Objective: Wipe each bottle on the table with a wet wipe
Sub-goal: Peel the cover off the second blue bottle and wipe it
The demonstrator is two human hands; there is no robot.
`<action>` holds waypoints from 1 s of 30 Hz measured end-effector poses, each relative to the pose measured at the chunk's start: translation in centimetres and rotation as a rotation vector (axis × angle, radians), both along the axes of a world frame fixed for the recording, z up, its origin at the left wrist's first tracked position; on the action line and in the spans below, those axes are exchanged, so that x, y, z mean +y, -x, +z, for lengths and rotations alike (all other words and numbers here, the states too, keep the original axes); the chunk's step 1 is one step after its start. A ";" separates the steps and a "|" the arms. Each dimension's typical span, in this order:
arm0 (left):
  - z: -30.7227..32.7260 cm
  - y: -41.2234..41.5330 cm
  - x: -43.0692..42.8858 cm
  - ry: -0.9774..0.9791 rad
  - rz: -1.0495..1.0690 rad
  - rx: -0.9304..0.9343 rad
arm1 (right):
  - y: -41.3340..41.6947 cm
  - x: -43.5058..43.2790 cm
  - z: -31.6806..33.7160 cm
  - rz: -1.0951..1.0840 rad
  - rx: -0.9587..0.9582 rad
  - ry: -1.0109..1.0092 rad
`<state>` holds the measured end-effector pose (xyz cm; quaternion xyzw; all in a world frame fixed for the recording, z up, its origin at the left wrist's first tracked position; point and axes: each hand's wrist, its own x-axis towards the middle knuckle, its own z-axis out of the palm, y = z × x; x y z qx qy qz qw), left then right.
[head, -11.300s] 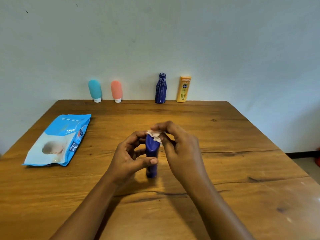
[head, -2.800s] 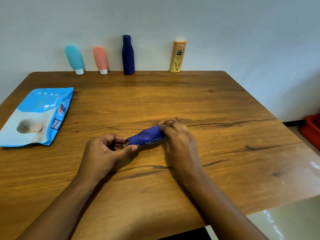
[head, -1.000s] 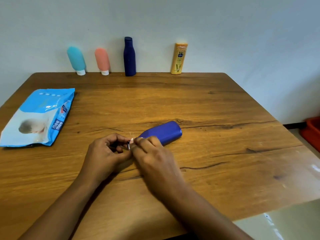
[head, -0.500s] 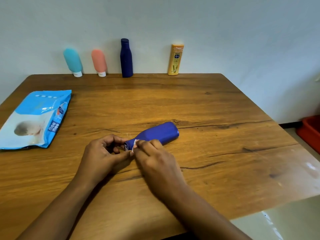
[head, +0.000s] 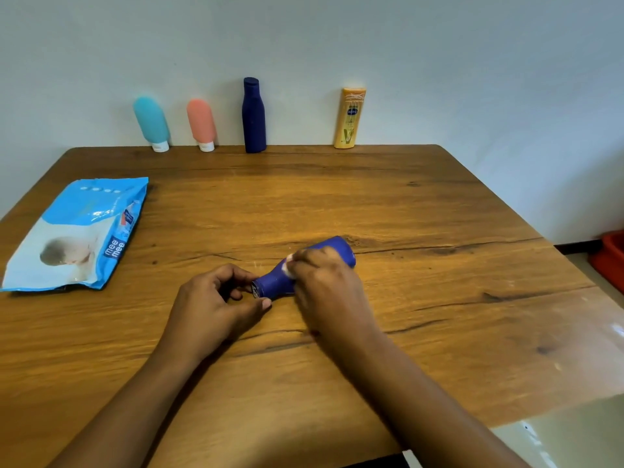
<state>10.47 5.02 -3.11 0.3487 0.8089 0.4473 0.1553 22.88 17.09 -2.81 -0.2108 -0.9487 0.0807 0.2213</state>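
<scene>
A blue bottle (head: pixel 275 283) lies on its side in the middle of the wooden table (head: pixel 422 298), cap end toward the left. My left hand (head: pixel 216 305) pinches the cap end between thumb and fingers. My right hand (head: pixel 324 282) covers the bottle's body and holds a small white wet wipe (head: pixel 289 267) against it; only a corner of the wipe shows. Along the wall stand a teal tube (head: pixel 152 123), a pink tube (head: pixel 201 124), a dark blue bottle (head: pixel 253 115) and a yellow bottle (head: pixel 349 118).
A blue and white pack of wet wipes (head: pixel 76 236) lies flat at the table's left side. A red bin (head: pixel 611 256) sits on the floor beyond the right edge. The wall runs right behind the row of bottles.
My right hand has slid with the wipe from the bottle's neck toward its base, now covering most of the body. My left hand stays on the cap end.
</scene>
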 end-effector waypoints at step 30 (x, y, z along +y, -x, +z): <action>0.0 -1.5 -0.4 -0.055 -0.075 0.271 | -2.5 -2.2 1.1 -0.025 0.237 0.049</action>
